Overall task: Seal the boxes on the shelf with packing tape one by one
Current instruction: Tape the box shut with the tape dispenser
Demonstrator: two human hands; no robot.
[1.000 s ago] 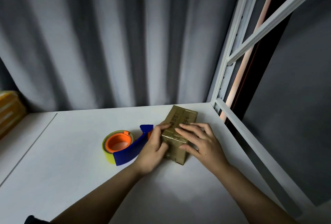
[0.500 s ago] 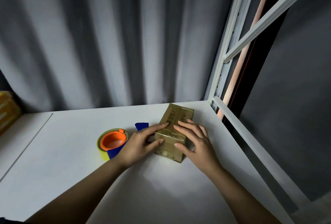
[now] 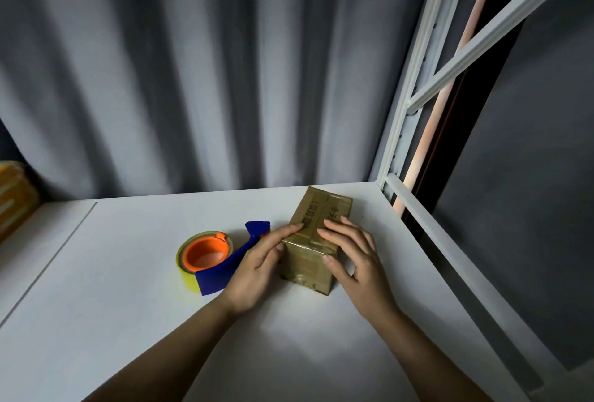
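**Ana:** Head view is giving us the whole picture: the small brown box (image 3: 316,237) is sitting right of centre in the frame, on the white shelf (image 3: 128,305), near the back corner by the upright post (image 3: 401,131).

**Ben:** And you're bracketing it with both hands. Your left hand (image 3: 257,268) is lying against the box's left side, fingers nearly straight, index fingertip resting on the top edge and thumb touching the near corner. It's pressing, not gripping.

**Ana:** Your right hand (image 3: 356,257) is lying flat over the right half of the lid, fingers straight and spread, thumb pointing down the near face. Nothing is being pinched there either.

**Ben:** Glossy strips are already showing along the top seam and over the near edge, so I'd judge you're smoothing tape down.

**Ana:** How is it going to handle?

**Ben:** My guess: light, stiff cardboard, but slick wherever the tape is covering it, and light enough to skate on that smooth shelf. If you're lifting it, I'd be taking it by the two long sides, low down, rather than by the taped top.

**Ana:** The tape dispenser (image 3: 215,260), blue handle and orange core, is lying just left of your left hand, partly tucked behind it. Far left, a yellow object (image 3: 14,199) is peeking in, too cropped to identify.
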